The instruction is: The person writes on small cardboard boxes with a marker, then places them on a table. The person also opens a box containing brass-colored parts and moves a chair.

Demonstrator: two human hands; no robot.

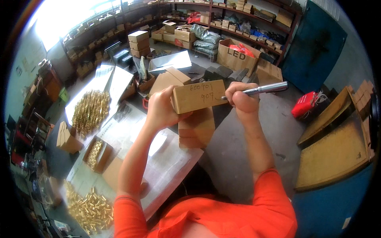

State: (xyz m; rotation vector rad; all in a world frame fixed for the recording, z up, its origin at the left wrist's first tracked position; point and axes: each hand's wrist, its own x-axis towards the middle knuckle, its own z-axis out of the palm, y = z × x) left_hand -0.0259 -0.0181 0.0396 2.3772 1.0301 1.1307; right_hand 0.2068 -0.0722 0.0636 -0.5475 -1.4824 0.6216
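My left hand (162, 108) grips the left end of a brown cardboard box (192, 100), its thumb underneath. Dark handwriting shows on the side facing me. A silver pen (270, 87) is pinched in my right hand (243, 102), and its tip is at the right end of the written side; whether it touches the card I cannot tell. Just below the held box stands another cardboard box (195, 133) at the table's edge. Behind my left hand is a further brown carton (168, 79).
Gold-coloured long metal parts (91, 111) lie on white sheets at left. Nearer me are a small open box (98, 154) of brass parts and a loose brass heap (90, 210). Shelves (238, 18) line the back; a red bag (303, 104) and a yellow-brown board (335, 152) stand right.
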